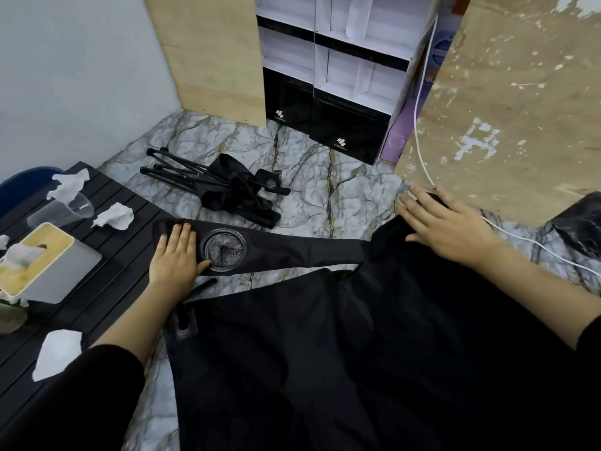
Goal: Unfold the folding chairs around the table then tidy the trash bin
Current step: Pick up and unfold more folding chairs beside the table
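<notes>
Left hand point(177, 255) flat, fingers straight, pressing armrest strap of unfolded black fabric folding chair point(357, 336); seat cloth spread below both hands. Round mesh cup holder point(224, 249) just right of left fingers, thumb touching its rim. Right hand point(445, 222) spread, fingers released, resting on chair's far corner. Second black folding chair point(224, 190) collapsed on marble floor point(325, 190), beyond left fingers. Black slatted tabletop point(123, 229) left of left fingers: crumpled white tissues point(113, 216), clear plastic cup point(61, 211), wood-lidded tissue box point(48, 265). Black display boxes point(344, 131) ahead carry white logo; lettering too small to read.
</notes>
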